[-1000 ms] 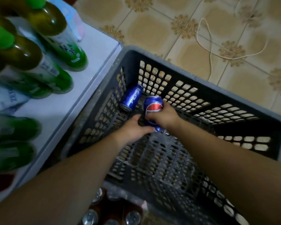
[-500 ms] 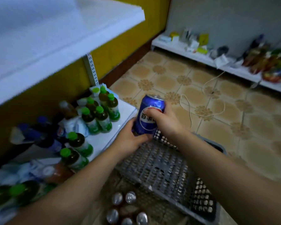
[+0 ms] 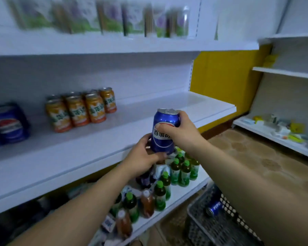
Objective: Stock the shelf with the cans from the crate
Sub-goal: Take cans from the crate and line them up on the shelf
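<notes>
Now my left grip (image 3: 142, 157) and right grip (image 3: 182, 133) clasp a blue can (image 3: 166, 119) before the shelf (image 3: 105, 144); next, I judge, stand it beside the shelved cans (image 3: 9, 125).

both hands hold a blue can (image 3: 164, 132) upright in front of the middle shelf (image 3: 96, 150): the left hand (image 3: 142, 160) cups its base, the right hand (image 3: 182, 133) grips its side. orange cans (image 3: 78, 110) and more blue cans (image 3: 9, 125) stand on that shelf. green-capped bottles (image 3: 181, 172) crowd the shelf below. one last can (image 3: 214, 207) lies in the grey crate (image 3: 201, 228).
</notes>
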### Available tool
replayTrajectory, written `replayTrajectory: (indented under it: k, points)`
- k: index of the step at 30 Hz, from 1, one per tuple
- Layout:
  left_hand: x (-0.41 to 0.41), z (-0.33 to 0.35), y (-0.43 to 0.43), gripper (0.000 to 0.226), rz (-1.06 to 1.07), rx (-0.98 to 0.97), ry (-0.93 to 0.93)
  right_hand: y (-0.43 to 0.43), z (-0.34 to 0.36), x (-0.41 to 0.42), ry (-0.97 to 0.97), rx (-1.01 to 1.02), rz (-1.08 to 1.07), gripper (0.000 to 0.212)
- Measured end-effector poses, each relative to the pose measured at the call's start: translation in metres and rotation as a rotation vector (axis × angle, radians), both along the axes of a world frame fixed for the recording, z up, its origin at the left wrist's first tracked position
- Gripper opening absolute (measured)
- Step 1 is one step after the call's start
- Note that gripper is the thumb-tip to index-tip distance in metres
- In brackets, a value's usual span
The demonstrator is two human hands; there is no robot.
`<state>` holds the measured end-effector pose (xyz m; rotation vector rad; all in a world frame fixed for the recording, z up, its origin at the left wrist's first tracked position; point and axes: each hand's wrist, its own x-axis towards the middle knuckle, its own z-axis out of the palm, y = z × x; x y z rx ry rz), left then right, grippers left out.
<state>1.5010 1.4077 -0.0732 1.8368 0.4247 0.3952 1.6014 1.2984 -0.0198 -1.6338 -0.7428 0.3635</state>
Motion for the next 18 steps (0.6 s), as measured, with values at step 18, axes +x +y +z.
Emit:
replayTrajectory:
  k: [18]
  points:
    - [-0.340, 0.008, 0.179, 0.066, 0.585, 0.684, 0.947, 0.180, -0.005, -0.191, -0.041, -0.069, 0.483, 0.065]
